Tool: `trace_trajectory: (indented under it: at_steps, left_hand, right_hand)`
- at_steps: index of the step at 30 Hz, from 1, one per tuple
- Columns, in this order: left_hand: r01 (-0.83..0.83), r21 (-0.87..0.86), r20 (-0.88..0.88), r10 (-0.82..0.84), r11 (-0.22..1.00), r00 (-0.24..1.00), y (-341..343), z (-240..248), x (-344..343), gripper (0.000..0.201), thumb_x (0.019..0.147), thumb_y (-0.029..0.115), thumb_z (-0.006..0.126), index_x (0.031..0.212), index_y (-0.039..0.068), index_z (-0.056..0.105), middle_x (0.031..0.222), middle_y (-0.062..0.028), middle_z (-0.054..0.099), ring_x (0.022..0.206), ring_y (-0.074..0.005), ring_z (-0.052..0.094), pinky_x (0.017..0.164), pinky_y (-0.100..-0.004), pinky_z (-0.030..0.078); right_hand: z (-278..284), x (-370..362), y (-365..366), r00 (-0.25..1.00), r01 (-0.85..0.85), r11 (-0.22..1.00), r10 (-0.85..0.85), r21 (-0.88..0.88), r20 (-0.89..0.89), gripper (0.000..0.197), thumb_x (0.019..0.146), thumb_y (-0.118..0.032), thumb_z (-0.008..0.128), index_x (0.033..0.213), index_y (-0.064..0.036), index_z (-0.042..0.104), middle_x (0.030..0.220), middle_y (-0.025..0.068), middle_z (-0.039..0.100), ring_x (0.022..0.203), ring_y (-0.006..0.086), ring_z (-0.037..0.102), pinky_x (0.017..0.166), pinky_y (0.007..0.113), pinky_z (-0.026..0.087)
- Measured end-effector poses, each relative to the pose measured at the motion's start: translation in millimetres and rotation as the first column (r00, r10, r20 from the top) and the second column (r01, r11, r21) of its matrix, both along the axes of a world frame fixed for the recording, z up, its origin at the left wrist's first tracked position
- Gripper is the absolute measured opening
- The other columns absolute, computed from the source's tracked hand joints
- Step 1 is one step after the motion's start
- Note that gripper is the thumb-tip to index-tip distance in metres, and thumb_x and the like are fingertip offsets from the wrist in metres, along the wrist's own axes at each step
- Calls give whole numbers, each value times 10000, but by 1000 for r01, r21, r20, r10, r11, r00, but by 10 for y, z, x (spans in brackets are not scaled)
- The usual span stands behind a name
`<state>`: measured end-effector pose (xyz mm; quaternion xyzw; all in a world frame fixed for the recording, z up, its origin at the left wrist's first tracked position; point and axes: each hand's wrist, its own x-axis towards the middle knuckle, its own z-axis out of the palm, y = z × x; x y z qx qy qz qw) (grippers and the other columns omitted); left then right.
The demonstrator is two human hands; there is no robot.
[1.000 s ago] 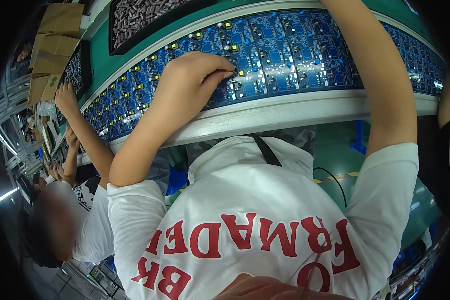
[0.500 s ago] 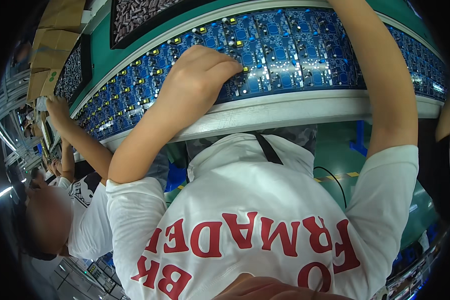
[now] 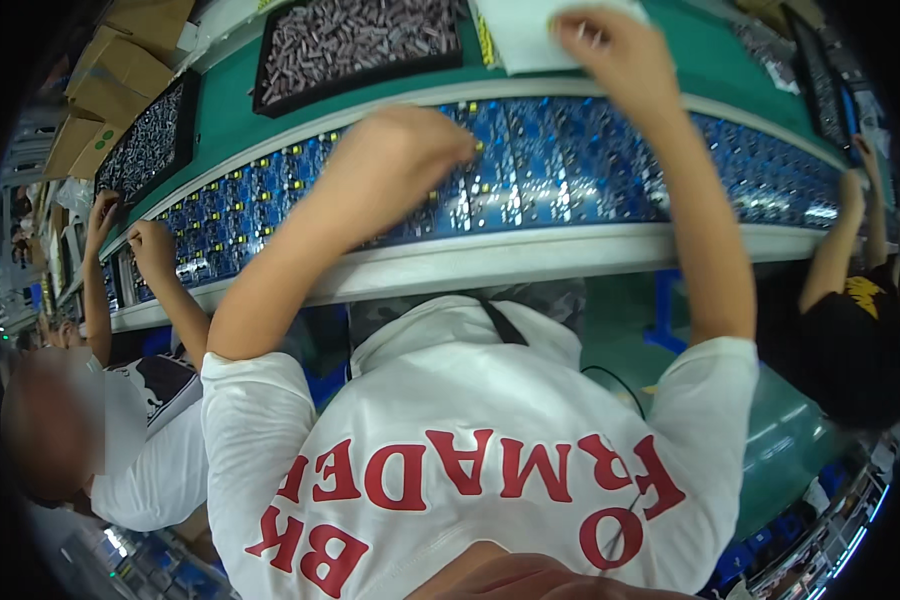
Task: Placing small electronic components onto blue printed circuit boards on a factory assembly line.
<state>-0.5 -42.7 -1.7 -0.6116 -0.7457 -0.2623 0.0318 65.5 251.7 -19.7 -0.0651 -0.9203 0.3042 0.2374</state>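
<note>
Rows of blue circuit boards lie along the rail before me, dotted with small yellow components. Over them, my left hand is closed in a pinch, its fingertips beside a yellow component on a board. Blur and the fingers hide whatever they hold. Farther off to the right, my right hand hovers above a white sheet, with its fingers curled round small parts that show yellow and silver glints. A strip of yellow components stands at the sheet's left edge.
Beyond the rail sits a black tray of small sleeved cylindrical parts. Another dark tray of small parts is at far left, near cardboard boxes. Co-workers' hands reach the line at left and right.
My head view has shifted, bringing more of the far bench into sight. My right hand, out of view before, now shows over the white sheet. My left hand stays pinched over the boards.
</note>
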Motion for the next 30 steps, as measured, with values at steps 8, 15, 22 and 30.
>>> trace_trajectory:
  at_steps: [8, 15, 22, 30]
  left_hand:
    - [-408, -90, -64, 404, 908, 913, 306, -290, -1581, 226, 900, 270, 733, 1009, 79, 785, 963, -143, 746, 918, -368, 709, 825, -473, 563]
    - [-435, -131, -144, 417, 891, 897, 516, -319, -1511, 269, 913, 215, 697, 1068, 2, 751, 1054, -201, 730, 983, -390, 694, 868, -475, 556]
    - [-373, 18, -114, 373, 928, 921, 467, -275, -1492, 188, 876, 144, 664, 954, -19, 718, 917, -227, 713, 914, -400, 697, 849, -492, 557]
    - [-290, -80, 106, 298, 954, 949, 319, 11, -1331, 208, 859, 106, 625, 992, -25, 719, 957, -243, 715, 943, -408, 696, 875, -487, 551]
  right_hand:
    - [-16, 303, -519, 962, -260, 947, 238, 189, 134, 144, 866, -151, 763, 975, -58, 770, 880, 109, 697, 848, 282, 661, 782, 391, 529]
    - [-71, 260, -617, 976, -213, 912, 178, 352, 130, 92, 863, -146, 752, 898, -61, 757, 879, 94, 697, 881, 322, 657, 813, 432, 532]
    - [-73, 228, -669, 971, -213, 891, 146, 401, 191, 104, 871, -152, 748, 900, -52, 740, 872, 87, 695, 880, 314, 656, 823, 431, 525]
    - [386, -20, -309, 976, -102, 994, 94, 30, 196, 166, 935, -187, 711, 995, -34, 736, 912, 98, 727, 831, 257, 682, 760, 382, 536]
